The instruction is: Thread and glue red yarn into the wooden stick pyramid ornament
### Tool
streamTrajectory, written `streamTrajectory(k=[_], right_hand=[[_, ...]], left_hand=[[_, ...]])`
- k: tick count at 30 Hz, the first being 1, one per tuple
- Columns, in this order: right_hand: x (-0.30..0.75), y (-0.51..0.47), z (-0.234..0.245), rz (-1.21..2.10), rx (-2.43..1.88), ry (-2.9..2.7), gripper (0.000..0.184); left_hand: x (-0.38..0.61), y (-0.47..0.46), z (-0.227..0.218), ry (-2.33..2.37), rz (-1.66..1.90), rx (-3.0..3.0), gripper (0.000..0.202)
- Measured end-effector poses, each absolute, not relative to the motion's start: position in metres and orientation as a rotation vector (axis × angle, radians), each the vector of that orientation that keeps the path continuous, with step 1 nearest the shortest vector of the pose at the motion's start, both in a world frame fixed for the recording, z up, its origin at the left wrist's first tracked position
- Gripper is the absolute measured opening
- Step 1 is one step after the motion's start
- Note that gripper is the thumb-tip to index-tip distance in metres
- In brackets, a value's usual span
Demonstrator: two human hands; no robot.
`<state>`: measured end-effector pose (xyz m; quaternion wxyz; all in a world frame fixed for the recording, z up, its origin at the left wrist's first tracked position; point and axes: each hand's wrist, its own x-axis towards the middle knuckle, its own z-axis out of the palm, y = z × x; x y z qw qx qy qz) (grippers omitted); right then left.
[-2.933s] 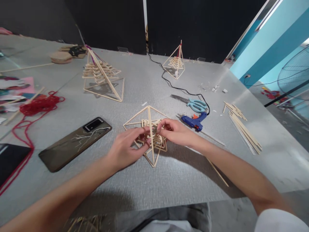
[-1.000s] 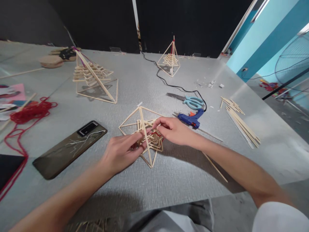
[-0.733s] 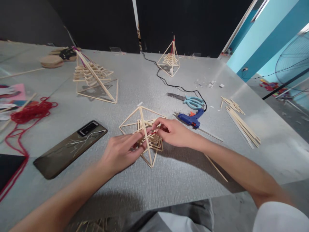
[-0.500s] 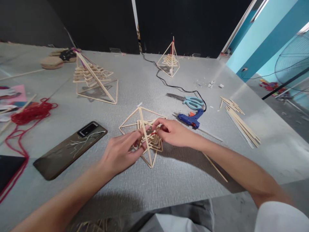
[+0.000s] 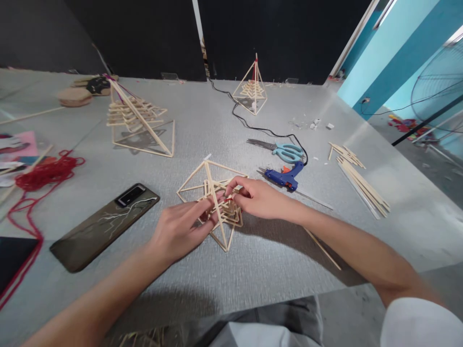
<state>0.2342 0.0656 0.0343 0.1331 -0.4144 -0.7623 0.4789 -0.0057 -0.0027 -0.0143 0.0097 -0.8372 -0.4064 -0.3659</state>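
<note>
Black panels [image 5: 285, 38] back the table [image 5: 260, 270]; right fingers [image 5: 239, 181] pinch string [image 5: 228, 199], left fingers' [image 5: 201, 208] grip unclear.

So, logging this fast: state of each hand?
Left hand: at the pale, pyramid-shaped wooden stick frame; grip unclear.
Right hand: closed, apparently pinching thin red string.

Pale wood-stick frame [image 5: 218, 212], tiered inside, on tbl. [image 5: 253, 272], sm. red string [image 5: 228, 199] nr. ctr.

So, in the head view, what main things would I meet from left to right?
Tangled red yarn, dark rectangular phone with white lightning pattern, nearest pale wooden stick frame, blue plastic glue gun, loose pale wooden sticks.
</note>
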Motion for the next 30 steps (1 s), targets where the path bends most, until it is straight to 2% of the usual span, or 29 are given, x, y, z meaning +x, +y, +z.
streamTrajectory(k=[15, 23, 30], right_hand=[[0.2323, 0.0640, 0.0389, 1.407, -1.245, -2.202, 0.014], [0.2319, 0.0646, 0.0375, 1.399, -1.239, -2.207, 0.014], [0.2377, 0.0698, 0.0362, 1.410, -1.060, -2.311, 0.011]], left_hand=[[-0.0036, 0.0000, -0.0141, -1.188, -1.140, -2.587, 0.053], [-0.0008, -0.0005, -0.0172, -1.395, -1.307, -2.611, 0.031], [0.0003, -0.0019, -0.0164, -1.437, -1.319, -2.603, 0.026]])
